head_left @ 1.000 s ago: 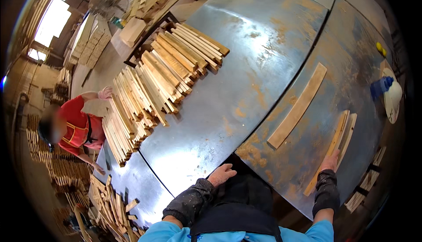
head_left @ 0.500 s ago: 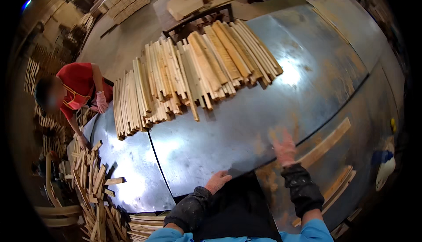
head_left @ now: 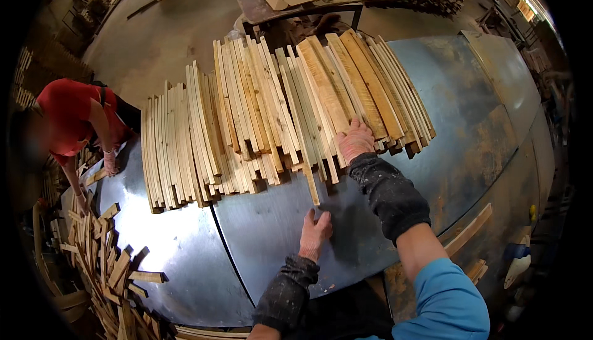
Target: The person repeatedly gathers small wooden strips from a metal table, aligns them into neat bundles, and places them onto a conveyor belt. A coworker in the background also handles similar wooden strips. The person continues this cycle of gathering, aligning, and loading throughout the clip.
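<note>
Right hand [head_left: 354, 140] now up on the near ends of the wooden slats [head_left: 278, 105], fingers spread and laid flat over the slat ends near the right side of the stack, palm down, not closed around anything. Half a second back, out over the bare metal table [head_left: 259, 241] well short of the stack, so a clear reach forward since then. Left hand [head_left: 315, 232] flat on the sheet metal with fingers loosely open, tips just at or touching the lower end of one long slat [head_left: 309, 179] poking out past the others toward the body; hard to say for sure about contact from this angle. Roughly the same spot as before, near the table's front edge. Stack itself fanned across the far half of the table, slats side by side, paler ones to the left, more orange-brown ones to the right. Whole view shifted too: stack bigger and more central than in the earlier frame. Curved strip of wood [head_left: 469, 229] lying alone on the rusty patch to the right, apart from both hands. Person in red [head_left: 74, 117] at the left end, bent over the table edge, one hand on it, above a loose jumble of offcuts [head_left: 105, 259].
</note>
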